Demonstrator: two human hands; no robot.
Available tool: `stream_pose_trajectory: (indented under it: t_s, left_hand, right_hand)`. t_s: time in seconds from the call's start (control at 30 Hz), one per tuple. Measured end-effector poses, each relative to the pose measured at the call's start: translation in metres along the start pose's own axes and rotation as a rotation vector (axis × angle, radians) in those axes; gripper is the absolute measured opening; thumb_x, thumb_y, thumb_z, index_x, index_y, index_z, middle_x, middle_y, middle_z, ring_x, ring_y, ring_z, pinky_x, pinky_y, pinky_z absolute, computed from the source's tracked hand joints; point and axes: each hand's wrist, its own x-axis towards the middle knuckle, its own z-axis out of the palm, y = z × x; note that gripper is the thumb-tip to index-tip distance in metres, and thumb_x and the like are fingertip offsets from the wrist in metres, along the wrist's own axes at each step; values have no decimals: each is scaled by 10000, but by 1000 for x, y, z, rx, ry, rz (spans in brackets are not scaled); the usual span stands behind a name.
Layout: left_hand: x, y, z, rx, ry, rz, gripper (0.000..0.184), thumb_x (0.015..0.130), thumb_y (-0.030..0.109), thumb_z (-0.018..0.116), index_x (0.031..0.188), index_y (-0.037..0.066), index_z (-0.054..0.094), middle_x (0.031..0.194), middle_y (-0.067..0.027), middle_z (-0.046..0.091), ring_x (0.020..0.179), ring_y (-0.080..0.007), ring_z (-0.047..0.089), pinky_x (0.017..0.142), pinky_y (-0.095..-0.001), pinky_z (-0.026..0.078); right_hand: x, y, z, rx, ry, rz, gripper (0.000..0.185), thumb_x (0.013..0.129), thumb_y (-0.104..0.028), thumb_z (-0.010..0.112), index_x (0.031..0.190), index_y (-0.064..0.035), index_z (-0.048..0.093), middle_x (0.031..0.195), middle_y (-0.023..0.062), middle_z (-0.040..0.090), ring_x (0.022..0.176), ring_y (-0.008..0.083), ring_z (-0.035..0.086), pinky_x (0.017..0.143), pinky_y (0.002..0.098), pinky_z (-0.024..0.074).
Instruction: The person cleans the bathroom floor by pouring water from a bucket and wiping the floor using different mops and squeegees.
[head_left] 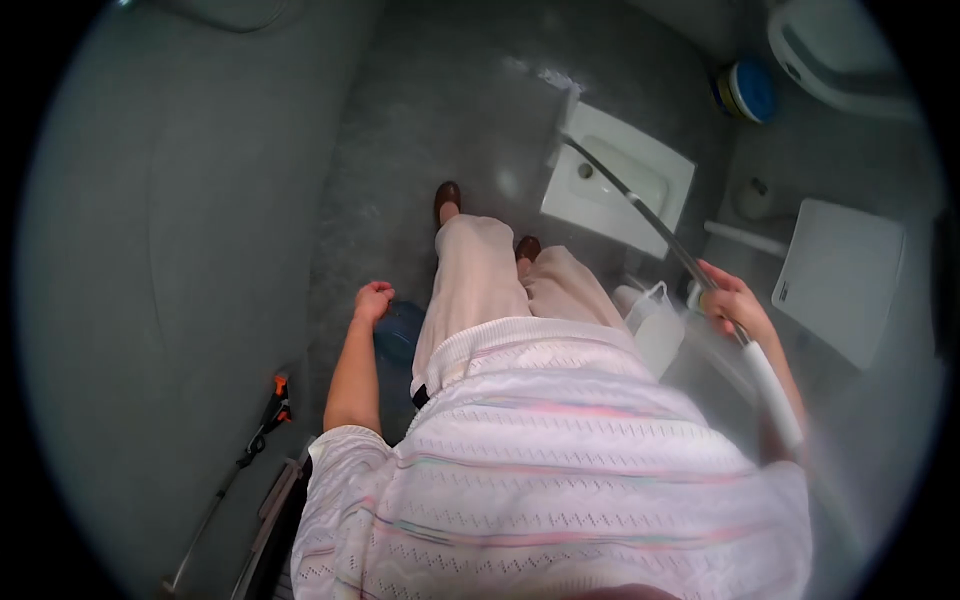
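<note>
My right hand [735, 302] is wrapped round a long metal pole [660, 225] with a white grip [773, 393] at its near end. The pole slants down and away to a narrow pale head [566, 130], whose exact kind I cannot make out. That head lies at the far left corner of the white squat toilet [560, 205] set in the floor. My left hand [374, 300] hangs at my side with its fingers curled in and nothing visible in them. Just beside and below it is a dark blue bucket or basin [398, 335], partly hidden by my arm and clothes.
A white plastic jug [657, 330] stands right of my legs, near a white cistern [840, 280] and its pipe [745, 238]. Farther back are a blue-lidded bucket [752, 92] and a washbasin [850, 95]. An orange-and-black clamp-like tool [277, 403] is by the left wall.
</note>
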Motion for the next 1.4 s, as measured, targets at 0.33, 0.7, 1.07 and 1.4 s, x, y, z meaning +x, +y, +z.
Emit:
stream_pose_trajectory:
  t_s: [0.33, 0.7, 1.07, 1.4]
  left_hand:
    - [86, 60, -103, -80, 14, 1, 234, 735, 151, 594, 952, 62, 584, 710, -31, 581, 521, -125, 520, 431, -274, 412]
    - [193, 199, -252, 21, -122, -96, 244, 732, 148, 572, 965, 75, 580, 714, -26, 572, 524, -116, 512, 422, -259, 395]
    - [181, 259, -233, 41, -155, -59, 199, 751, 129, 559, 943, 80, 581, 732, -18, 579, 550, -107, 523, 448, -264, 405]
    - [137, 355, -242, 274, -188, -8, 236, 730, 108, 550, 962, 69, 555, 721, -18, 562, 554, -104, 514, 396, -243, 372]
  right_hand:
    - [327, -246, 267, -197, -468, -410, 176, 743, -77, 425, 571, -41, 440, 369, -5, 349, 301, 96, 349, 790, 182, 412]
    - [214, -303, 183, 127, -40, 35, 634, 700, 11, 460, 1293, 58, 242, 485, -12, 395, 324, 62, 330, 313, 205, 267]
    - [273, -376, 199, 94, -232, -195, 659, 681, -15, 436, 1307, 34, 240, 467, -3, 398, 318, 77, 348, 302, 213, 265]
    - [232, -396, 62, 423, -32, -499, 249, 775, -74, 440, 920, -25, 244, 424, -56, 313, 331, 29, 311, 319, 172, 302]
